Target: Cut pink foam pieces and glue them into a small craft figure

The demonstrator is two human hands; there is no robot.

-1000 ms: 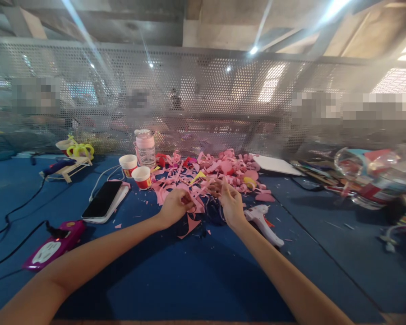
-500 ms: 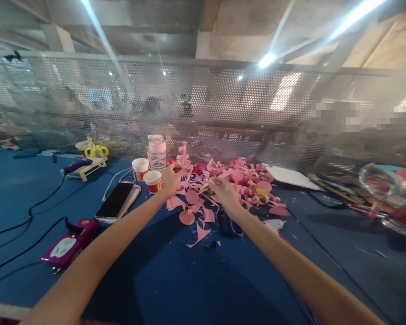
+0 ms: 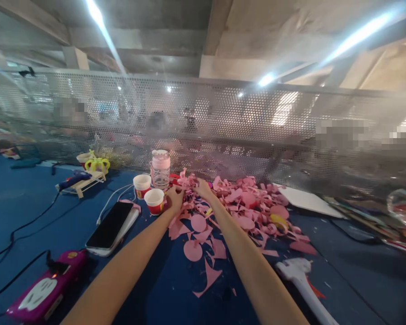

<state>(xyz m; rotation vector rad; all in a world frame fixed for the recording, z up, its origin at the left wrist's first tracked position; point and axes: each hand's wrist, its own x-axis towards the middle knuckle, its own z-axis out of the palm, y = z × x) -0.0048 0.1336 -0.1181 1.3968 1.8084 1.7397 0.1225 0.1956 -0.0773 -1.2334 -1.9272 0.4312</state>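
My left hand (image 3: 174, 199) is closed with its fingertips on a curled pink paper piece (image 3: 187, 181), beside the red-and-white paper cups. From the other side my right hand (image 3: 203, 188) pinches at the same piece, its fingertips partly hidden. Below and to the right of both hands spreads a heap of pink paper scraps (image 3: 246, 199), with loose pink discs (image 3: 192, 250) and cut strips. A yellow scrap (image 3: 279, 222) lies among them. A white glue gun (image 3: 297, 271) rests on the blue table right of my right forearm.
Two stacks of paper cups (image 3: 154, 201), a pink-topped bottle (image 3: 161, 169) and a phone (image 3: 111, 226) stand or lie at left. A purple power strip (image 3: 47, 289) trails cables. A blue glue gun (image 3: 75, 179) sits on a small wooden stand. A perforated screen (image 3: 223, 135) closes the back.
My right hand has moved up and left from the scraps to the curled paper by my left hand. The curled paper is lower and tilted. The view has shifted, showing the white glue gun more fully.
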